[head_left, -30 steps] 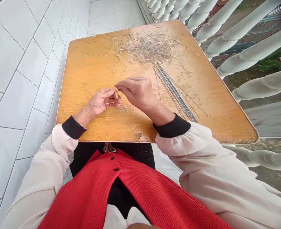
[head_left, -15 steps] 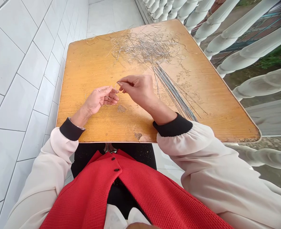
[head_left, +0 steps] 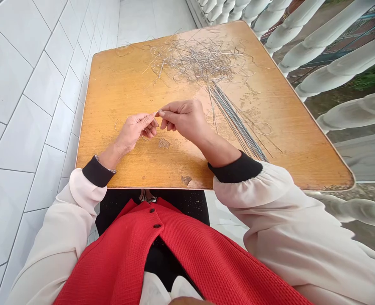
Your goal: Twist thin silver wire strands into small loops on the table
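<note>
Head view: at centre, thin wire is pinched by left hand and right hand, seemingly for control. Tangled strands are heaped upper centre.

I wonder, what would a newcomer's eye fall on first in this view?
Probably the bright red vest, filling the lower middle of the view. Next comes the messy tangle of thin strands at the far side of the wooden table, with a bundle of straight strands running from it toward the right sleeve. At the centre, the left hand and right hand meet at a fine strand.
</note>
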`<state>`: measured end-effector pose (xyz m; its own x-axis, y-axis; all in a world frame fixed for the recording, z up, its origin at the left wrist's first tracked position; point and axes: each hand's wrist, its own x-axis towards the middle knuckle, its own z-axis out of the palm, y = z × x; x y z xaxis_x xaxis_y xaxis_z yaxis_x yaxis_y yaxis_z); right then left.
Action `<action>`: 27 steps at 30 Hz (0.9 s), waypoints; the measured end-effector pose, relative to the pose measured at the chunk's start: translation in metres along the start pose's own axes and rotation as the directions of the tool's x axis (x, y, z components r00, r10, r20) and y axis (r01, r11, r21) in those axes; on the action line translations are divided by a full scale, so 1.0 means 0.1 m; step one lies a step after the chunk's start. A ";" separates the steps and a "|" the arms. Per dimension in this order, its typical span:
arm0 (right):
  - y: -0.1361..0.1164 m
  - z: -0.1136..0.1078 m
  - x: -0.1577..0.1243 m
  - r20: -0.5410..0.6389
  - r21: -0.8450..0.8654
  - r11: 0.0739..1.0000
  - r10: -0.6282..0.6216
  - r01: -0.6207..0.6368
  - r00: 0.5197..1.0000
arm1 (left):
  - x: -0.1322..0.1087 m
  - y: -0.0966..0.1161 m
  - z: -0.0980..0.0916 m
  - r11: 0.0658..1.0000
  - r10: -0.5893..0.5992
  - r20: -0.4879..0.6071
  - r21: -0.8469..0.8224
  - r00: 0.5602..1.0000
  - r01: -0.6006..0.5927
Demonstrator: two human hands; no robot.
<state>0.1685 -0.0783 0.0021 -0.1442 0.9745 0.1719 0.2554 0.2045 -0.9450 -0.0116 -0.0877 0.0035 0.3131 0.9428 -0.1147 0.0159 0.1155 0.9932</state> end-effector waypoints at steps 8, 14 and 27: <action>0.02 0.03 0.03 -0.013 0.090 0.995 0.040 -0.039 0.999 | 0.00 -0.04 0.07 1.000 0.002 -0.026 -0.014 1.000 -0.003; 0.01 -0.02 0.06 -0.049 0.089 0.995 0.058 -0.053 0.997 | -0.01 -0.02 0.02 1.000 -0.006 -0.020 -0.015 1.000 0.006; -0.19 -0.07 0.05 -0.123 0.067 0.984 0.174 -0.167 0.977 | 0.15 -0.16 -0.29 0.620 0.462 0.206 0.620 0.863 -0.480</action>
<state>0.1699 -0.0763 0.0226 0.0216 0.9991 0.0373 0.2117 0.0319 -0.9768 -0.0347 -0.0661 -0.0148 0.4735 0.8021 0.3639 0.4485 -0.5752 0.6841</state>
